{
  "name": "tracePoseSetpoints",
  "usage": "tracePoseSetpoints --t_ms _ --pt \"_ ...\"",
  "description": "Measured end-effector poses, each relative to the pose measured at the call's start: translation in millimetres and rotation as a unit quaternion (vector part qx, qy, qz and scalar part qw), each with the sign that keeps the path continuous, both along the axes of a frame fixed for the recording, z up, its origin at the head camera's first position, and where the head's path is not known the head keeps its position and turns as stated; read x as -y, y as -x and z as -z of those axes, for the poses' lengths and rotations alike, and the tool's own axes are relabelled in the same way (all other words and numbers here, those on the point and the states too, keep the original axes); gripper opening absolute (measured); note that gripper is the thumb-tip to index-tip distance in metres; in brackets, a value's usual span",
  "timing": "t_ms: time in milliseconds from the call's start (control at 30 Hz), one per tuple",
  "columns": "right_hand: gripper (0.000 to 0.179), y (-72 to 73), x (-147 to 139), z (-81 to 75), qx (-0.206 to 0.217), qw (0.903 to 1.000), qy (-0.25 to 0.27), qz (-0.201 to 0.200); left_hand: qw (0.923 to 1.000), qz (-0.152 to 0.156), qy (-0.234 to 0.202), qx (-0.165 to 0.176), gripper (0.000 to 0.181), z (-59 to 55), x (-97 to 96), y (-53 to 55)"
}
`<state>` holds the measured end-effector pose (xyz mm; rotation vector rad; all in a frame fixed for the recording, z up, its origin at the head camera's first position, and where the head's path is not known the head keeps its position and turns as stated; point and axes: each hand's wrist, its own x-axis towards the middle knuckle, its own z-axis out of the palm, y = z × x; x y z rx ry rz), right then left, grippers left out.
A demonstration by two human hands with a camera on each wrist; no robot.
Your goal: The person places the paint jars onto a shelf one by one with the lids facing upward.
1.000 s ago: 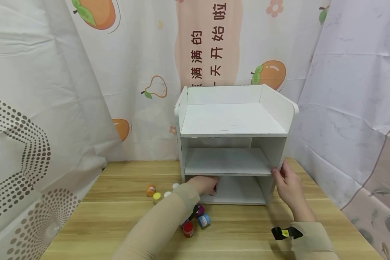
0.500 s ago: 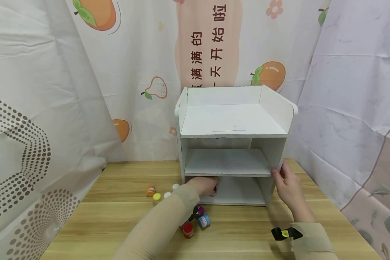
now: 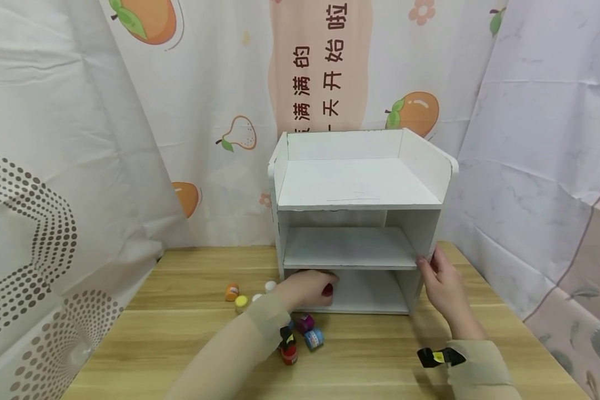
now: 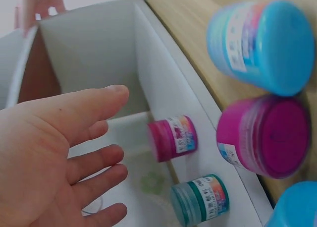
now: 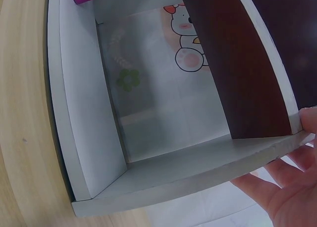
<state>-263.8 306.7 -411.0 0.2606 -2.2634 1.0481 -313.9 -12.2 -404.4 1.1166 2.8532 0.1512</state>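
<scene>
My left hand (image 4: 59, 152), wide and empty, has just eased back at lower centre, so one round magenta plastic jar (image 4: 172, 138) and one round green plastic jar (image 4: 200, 200) seem settled in the bottom of the white wooden shelf (image 3: 360, 183), whose right edge my right hand (image 3: 445, 286) grips. On the wood-grain tabletop (image 3: 370, 361), one each: orange jar (image 3: 232, 292), yellow jar (image 3: 241, 304), purple jar (image 3: 306, 323), red jar (image 3: 289, 355); two white-lidded jars (image 3: 270, 286), two blue jars (image 3: 314, 338).

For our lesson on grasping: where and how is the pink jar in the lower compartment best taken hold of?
Grip the pink jar across its round side wall, coming level from the open front. It stands upright in the lower compartment, so the board above likely hampers a top approach; the gap to the green jar should allow a pinch.
</scene>
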Motion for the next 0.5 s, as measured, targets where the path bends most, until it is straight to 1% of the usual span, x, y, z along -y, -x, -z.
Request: tracePoseSetpoints --t_ms 100,167,233,400,500 --pt "0.043 0.2 1 0.5 -0.001 1.0 0.001 -0.002 0.9995 0.025 -0.013 -0.014 0.047 -2.6 7.2 -5.2" --pt "0.043 -0.1 1 0.5 0.0 1.0 0.003 -0.003 0.999 0.034 -0.019 -0.022 0.046 -4.6 12.2 -8.7" --pt "0.043 -0.3 1 0.3 0.0 1.0 0.004 -0.003 0.9986 0.039 -0.028 -0.021 0.044 -7.6 17.6 -13.4" --pt "0.043 -0.3 1 -0.5 -0.002 1.0 0.002 0.0 0.9979 0.042 -0.046 -0.018 0.047 -18.0 32.7 -27.4" --pt "0.042 -0.1 1 -0.2 -0.005 1.0 0.002 -0.001 0.9968 0.047 -0.058 -0.026 0.047 -22.8 42.0 -33.9"
